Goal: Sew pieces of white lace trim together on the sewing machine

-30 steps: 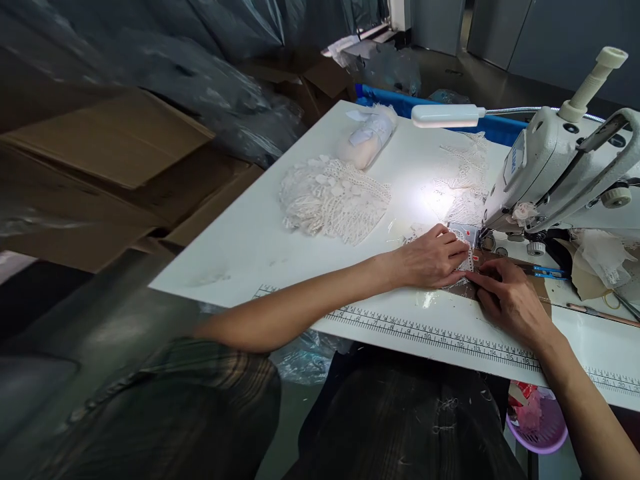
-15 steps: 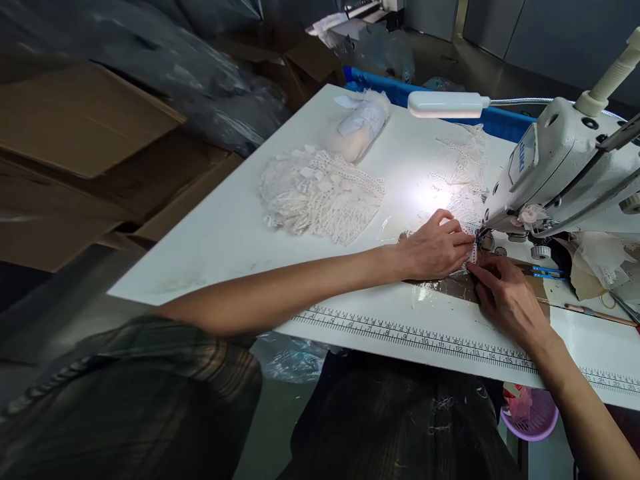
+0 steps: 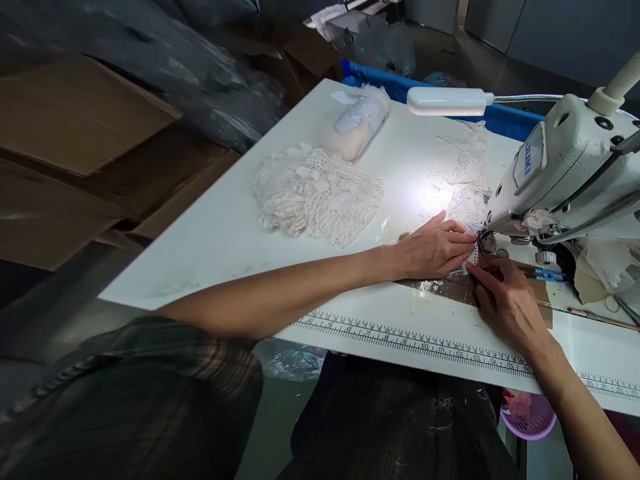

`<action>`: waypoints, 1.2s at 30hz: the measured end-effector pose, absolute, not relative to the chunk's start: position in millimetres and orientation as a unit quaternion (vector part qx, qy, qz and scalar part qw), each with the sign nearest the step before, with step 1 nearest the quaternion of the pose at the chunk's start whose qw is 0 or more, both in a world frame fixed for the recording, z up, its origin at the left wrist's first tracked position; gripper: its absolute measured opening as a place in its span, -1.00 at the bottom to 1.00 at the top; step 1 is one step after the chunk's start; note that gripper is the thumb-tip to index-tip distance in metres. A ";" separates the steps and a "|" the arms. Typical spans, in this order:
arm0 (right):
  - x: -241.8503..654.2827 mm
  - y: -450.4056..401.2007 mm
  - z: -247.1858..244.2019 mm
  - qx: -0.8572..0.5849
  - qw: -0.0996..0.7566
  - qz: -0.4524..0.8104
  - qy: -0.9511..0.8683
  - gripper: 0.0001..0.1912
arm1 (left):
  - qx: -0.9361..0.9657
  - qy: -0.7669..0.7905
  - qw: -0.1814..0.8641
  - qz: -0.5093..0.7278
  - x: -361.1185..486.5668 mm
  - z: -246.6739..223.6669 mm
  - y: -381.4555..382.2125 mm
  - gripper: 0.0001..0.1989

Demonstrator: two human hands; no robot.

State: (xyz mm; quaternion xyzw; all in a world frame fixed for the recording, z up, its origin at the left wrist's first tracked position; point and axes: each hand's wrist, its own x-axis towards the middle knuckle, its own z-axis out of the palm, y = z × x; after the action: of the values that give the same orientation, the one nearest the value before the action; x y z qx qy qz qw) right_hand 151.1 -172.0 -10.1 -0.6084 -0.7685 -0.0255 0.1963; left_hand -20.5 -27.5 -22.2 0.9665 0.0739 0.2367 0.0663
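A white sewing machine [image 3: 545, 160] stands at the right, its presser foot [image 3: 481, 239] down by my fingers. My left hand [image 3: 435, 248] lies palm down with fingers stretched out, pressing a white lace piece [image 3: 469, 261] just left of the foot. My right hand [image 3: 507, 293] is on the near side, thumb and forefinger closed on the near edge of that lace; the exact grip is partly hidden. More white lace [image 3: 463, 177] spreads behind the foot under the lamp's glow.
A heap of lace pieces [image 3: 320, 193] and a wrapped pale roll [image 3: 357, 123] lie on the white table [image 3: 210, 247]. A lamp [image 3: 447, 101] hangs over it. Blue thread snips [image 3: 550, 275] lie right of my hand. A printed ruler [image 3: 425, 347] runs along the front edge; cardboard boxes [image 3: 85, 113] stand left.
My left hand's fingers have flattened slightly over the lace. The right hand stays nearly in place. The whole view has shifted a little.
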 end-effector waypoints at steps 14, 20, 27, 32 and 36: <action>154.3 -170.1 -13.4 -0.607 0.207 -0.050 -0.766 -0.64 | 0.965 0.077 0.072 0.240 -17.9 -22.6 -27.7 -0.73; 155.4 -169.8 -15.6 -0.625 0.211 -0.026 -0.751 -0.63 | 0.967 0.098 0.022 0.232 -16.6 -16.2 -30.3 -0.73; 155.2 -169.8 -14.0 -0.623 0.211 -0.027 -0.753 -0.62 | 0.969 0.119 0.024 0.213 -16.4 -14.1 -32.5 -0.70; 154.6 -169.4 -12.2 -0.620 0.210 -0.030 -0.756 -0.63 | 0.966 0.129 0.023 0.222 -16.2 -16.2 -33.5 -0.71; 153.6 -168.8 -11.1 -0.632 0.201 -0.016 -0.748 -0.62 | 0.965 0.135 0.027 0.223 -15.7 -18.0 -32.7 -0.71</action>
State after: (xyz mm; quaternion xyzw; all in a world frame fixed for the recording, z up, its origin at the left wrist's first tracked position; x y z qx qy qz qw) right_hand 153.6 -168.8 -11.1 -0.6323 -0.7480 -0.0156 0.2010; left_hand -15.7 -32.7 -18.0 0.9651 0.1353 0.2226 0.0267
